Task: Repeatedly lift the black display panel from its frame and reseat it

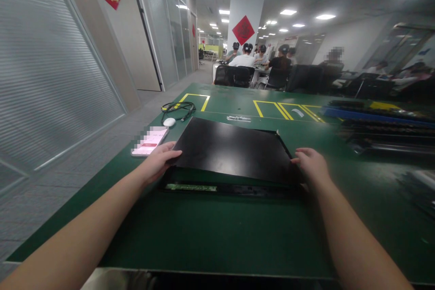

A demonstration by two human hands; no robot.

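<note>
Hands (158, 163) pinching black panel (234, 149); phone (154, 137), white mouse (169, 122), coiled cable (170, 108) left — dark parts (370, 133) right

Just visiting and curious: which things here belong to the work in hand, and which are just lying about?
Seemingly in the work:
black panel, between left hand and right hand
green circuit strip

Seemingly lying about:
white mouse
phone
coiled black cable
</note>
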